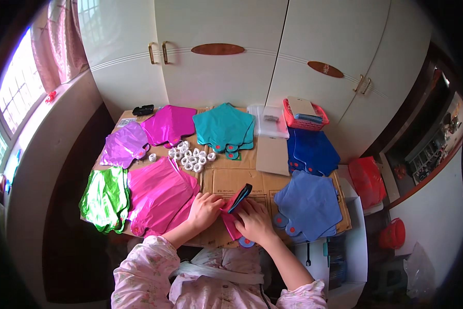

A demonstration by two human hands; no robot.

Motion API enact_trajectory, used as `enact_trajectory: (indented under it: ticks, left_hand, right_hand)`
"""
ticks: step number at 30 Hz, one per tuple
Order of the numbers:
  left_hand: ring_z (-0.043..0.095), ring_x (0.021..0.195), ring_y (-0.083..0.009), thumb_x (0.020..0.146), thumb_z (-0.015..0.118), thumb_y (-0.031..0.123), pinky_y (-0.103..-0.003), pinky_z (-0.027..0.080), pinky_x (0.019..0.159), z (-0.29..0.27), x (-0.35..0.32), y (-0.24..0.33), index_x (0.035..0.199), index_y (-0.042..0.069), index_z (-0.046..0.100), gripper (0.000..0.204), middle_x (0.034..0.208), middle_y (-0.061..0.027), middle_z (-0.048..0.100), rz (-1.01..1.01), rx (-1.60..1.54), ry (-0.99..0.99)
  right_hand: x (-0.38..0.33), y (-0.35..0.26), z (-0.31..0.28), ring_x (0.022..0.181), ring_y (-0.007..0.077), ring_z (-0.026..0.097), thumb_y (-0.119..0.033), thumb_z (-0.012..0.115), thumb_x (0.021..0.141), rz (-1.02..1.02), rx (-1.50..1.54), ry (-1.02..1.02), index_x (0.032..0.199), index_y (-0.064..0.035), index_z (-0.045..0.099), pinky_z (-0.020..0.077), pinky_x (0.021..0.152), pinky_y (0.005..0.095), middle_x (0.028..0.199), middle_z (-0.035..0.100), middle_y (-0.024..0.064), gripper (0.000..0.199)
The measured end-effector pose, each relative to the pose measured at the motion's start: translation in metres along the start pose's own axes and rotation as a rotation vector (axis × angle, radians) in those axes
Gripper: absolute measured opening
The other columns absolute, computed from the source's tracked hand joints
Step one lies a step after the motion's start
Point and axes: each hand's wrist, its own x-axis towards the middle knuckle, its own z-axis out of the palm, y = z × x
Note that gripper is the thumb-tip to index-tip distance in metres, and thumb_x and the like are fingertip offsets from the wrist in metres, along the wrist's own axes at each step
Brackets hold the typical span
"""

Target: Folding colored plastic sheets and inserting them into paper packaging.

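Note:
Near the front edge of the cardboard, a folded bundle of flat foil balloons (231,222) stands between my hands, pink outside with black and teal edges at its top. My left hand (206,210) is closed, its fingertips at the bundle's left side. My right hand (255,222) grips the bundle from the right, its fingers partly hidden. A round blue tab (247,242) with a red dot shows below the bundle. Just left lies a stack of pink foil balloons (162,194); to the right lies a periwinkle stack (311,203).
Around the cardboard-covered table (231,180) lie green (105,198), lilac (124,144), magenta (168,125), teal (223,126) and dark blue balloon stacks (314,150). Small white rolls (192,159) sit mid-table. A red basket (306,123) and black object (142,110) stand at the back.

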Motion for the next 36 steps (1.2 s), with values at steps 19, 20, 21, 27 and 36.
enact_trajectory:
  ticks: [19,20,21,27,36]
  left_hand:
    - [0.058,0.109,-0.0161,0.08,0.052,0.016,-0.035,0.039,0.09,0.001,-0.007,-0.007,0.094,0.01,0.061,0.018,0.111,-0.0045,0.065,0.264,0.056,-0.067]
    - [0.058,0.11,-0.0158,0.08,0.053,0.016,-0.035,0.039,0.09,0.001,-0.008,-0.006,0.095,0.01,0.062,0.018,0.112,-0.0042,0.065,0.235,0.04,-0.067]
    - [0.058,0.11,-0.0156,0.08,0.053,0.015,-0.035,0.039,0.09,0.001,-0.008,-0.005,0.095,0.01,0.062,0.018,0.112,-0.0039,0.065,0.208,0.024,-0.067]
    - [0.058,0.109,-0.0145,0.079,0.055,0.012,-0.035,0.039,0.088,0.008,-0.008,-0.003,0.096,0.012,0.065,0.019,0.111,-0.0017,0.066,0.113,-0.042,-0.028]
    - [0.057,0.091,-0.0255,0.069,0.066,0.012,-0.037,0.042,0.08,0.007,-0.001,-0.007,0.088,0.009,0.062,0.019,0.089,-0.0052,0.064,-0.121,-0.192,0.001]
  right_hand:
    - [-0.006,-0.003,-0.018,0.127,0.0304,0.039,-0.036,0.058,0.081,0.236,0.262,-0.264,0.123,-0.0087,0.054,0.0294,0.105,0.0438,0.13,0.05,0.0149,0.05]
    - [-0.005,0.006,-0.02,0.125,0.0311,0.041,-0.03,0.058,0.081,0.197,0.373,-0.264,0.121,-0.0073,0.054,0.0313,0.104,0.043,0.129,0.051,0.0153,0.046]
    - [-0.003,0.016,-0.023,0.123,0.0318,0.043,-0.025,0.058,0.081,0.16,0.486,-0.266,0.119,-0.0059,0.055,0.0333,0.103,0.0423,0.127,0.052,0.0158,0.043]
    - [0.013,0.054,-0.002,0.11,0.0343,0.052,0.0,0.058,0.073,0.088,0.407,0.0,0.114,-0.0038,0.056,0.0417,0.094,0.041,0.115,0.058,0.0149,0.042]
    - [0.056,0.052,0.008,0.084,0.0272,0.057,-0.011,0.062,0.073,-0.108,0.449,0.07,0.081,-0.0082,0.063,0.0451,0.077,0.0376,0.087,0.063,0.0066,0.009]
